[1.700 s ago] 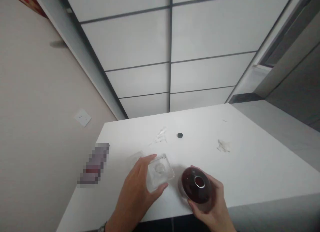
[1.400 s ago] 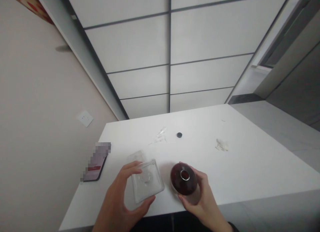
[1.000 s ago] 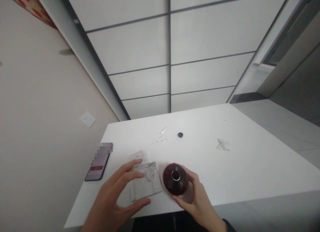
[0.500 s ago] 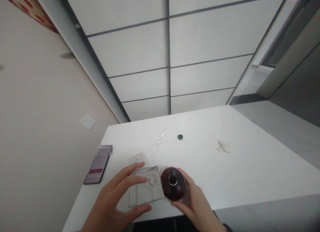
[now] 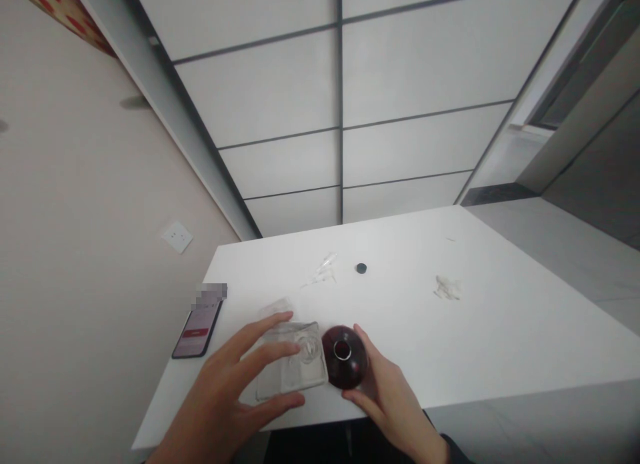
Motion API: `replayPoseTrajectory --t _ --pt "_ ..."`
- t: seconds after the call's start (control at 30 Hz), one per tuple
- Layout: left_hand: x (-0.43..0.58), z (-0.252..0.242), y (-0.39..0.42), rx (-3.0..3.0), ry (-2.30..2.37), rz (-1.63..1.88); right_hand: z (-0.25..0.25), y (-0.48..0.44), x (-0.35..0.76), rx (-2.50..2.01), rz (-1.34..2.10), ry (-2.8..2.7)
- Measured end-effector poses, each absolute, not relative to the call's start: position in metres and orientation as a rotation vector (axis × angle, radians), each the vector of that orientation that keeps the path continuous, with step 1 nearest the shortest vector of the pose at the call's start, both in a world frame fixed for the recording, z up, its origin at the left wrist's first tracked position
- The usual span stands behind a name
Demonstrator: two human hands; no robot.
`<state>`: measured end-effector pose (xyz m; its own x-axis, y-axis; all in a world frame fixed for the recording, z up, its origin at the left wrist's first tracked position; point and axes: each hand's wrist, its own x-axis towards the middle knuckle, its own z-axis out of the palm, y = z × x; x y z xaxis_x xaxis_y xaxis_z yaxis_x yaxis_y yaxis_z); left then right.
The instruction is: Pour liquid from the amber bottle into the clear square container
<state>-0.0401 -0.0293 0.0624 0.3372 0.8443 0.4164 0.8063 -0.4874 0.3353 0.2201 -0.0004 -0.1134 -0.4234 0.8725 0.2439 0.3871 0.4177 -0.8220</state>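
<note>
In the head view, the left hand (image 5: 225, 387) is seen widely spread around a clear square container (image 5: 316, 373), its index fingertip laid over it; whether it is gripped cannot be told. The right hand (image 5: 393, 387) is curled around a dark red round vessel (image 5: 344, 376), held between the hands, close against the container. A small dark disc (image 5: 361, 269) is noted beyond both hands.

No text is readable: the phone (image 5: 199, 323) lying left of the left hand (image 5: 223, 391) shows a red bar (image 5: 195, 333) with marks too small to make out.
</note>
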Motion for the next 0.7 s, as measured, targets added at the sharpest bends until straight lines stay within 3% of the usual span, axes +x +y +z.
replayPoseTrajectory --t 0.7 --pt "-0.032 0.084 -0.017 2.783 1.427 0.494 -0.111 0.000 0.220 -0.973 0.820 -2.012"
